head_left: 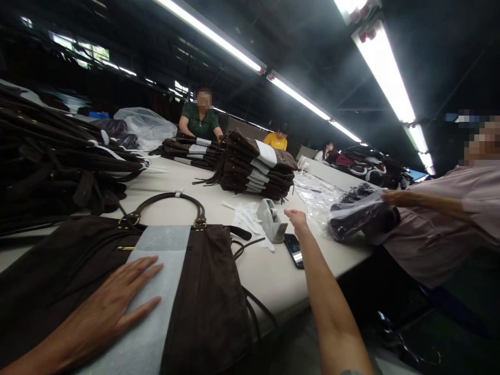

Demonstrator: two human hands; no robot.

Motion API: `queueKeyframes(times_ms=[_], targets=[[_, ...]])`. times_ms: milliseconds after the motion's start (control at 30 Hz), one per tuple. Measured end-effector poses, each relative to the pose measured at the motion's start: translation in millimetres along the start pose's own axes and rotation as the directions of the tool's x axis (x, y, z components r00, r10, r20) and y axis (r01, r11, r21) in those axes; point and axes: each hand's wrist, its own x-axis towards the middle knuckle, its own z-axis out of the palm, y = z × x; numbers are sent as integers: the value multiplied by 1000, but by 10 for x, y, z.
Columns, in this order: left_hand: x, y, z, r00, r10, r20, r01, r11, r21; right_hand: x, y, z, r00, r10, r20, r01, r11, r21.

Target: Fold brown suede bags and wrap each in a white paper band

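A dark brown handbag lies flat in front of me, its looped handle pointing away. Down its middle runs a strip of white paper. Fingers spread, my left hand rests flat on the paper and the bag. Farther off, my right hand is pinched closed just right of a grey tape dispenser. Whatever is between those fingertips is too small to make out, perhaps an end of tape. Below that hand a black phone lies on the table.
Folded brown bags with white bands form a stack beyond the dispenser. White paper strips lie beside it. More dark bags are piled at left. At right a co-worker handles a plastic-wrapped bag; other people stand farther back.
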Motion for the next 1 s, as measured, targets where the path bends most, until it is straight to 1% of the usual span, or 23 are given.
queueKeyframes(times_ms=[100, 200, 267, 400, 500, 567, 633, 700, 733, 800, 833, 867, 900, 967, 1000], targets=[[2, -3, 5, 1000, 7, -17, -7, 1000, -23, -156, 25, -163, 1000, -14, 26, 14, 1000, -2], [6, 3, 6, 1000, 3, -24, -3, 999, -33, -345, 118, -243, 1000, -1, 29, 2, 1000, -18], [5, 11, -1, 1000, 2, -14, -2, 1000, -30, -462, 200, -232, 1000, 25, 16, -24, 999, -36], [10, 22, -32, 1000, 7, -10, -7, 999, -40, -623, 362, -128, 997, 70, -14, -71, 996, -60], [26, 43, -85, 1000, -1, -16, 0, 999, -50, -718, 467, -73, 991, 106, -78, -113, 990, -86], [32, 79, -142, 1000, -10, 5, 11, 998, -62, -809, 504, -60, 983, 130, -132, -142, 986, -92], [29, 131, -207, 999, -20, 43, 23, 996, -83, -926, 471, -40, 979, 131, -154, -140, 989, -54], [22, 179, -266, 996, -30, 84, 38, 994, -100, -1070, 325, 22, 987, 100, -125, -98, 995, 20], [20, 196, -290, 994, -36, 103, 47, 993, -106, -1159, 203, 74, 993, 74, -90, -67, 995, 77], [18, 216, -325, 991, -47, 127, 63, 991, -119, -1394, -134, 214, 999, 19, 36, -27, 967, 253], [16, 221, -336, 990, -50, 131, 67, 990, -126, -1542, -335, 299, 993, -6, 121, -37, 934, 354], [14, 225, -344, 990, -53, 131, 71, 989, -132, -1707, -545, 392, 975, -32, 222, -73, 889, 451], [12, 230, -351, 990, -54, 130, 72, 988, -137, -1879, -752, 494, 945, -51, 322, -129, 849, 512], [4, 238, -357, 991, -57, 119, 74, 988, -139, -2202, -1118, 729, 866, -66, 495, -247, 805, 540], [0, 242, -358, 992, -57, 111, 73, 987, -141, -2333, -1261, 859, 829, -53, 556, -302, 794, 527]])
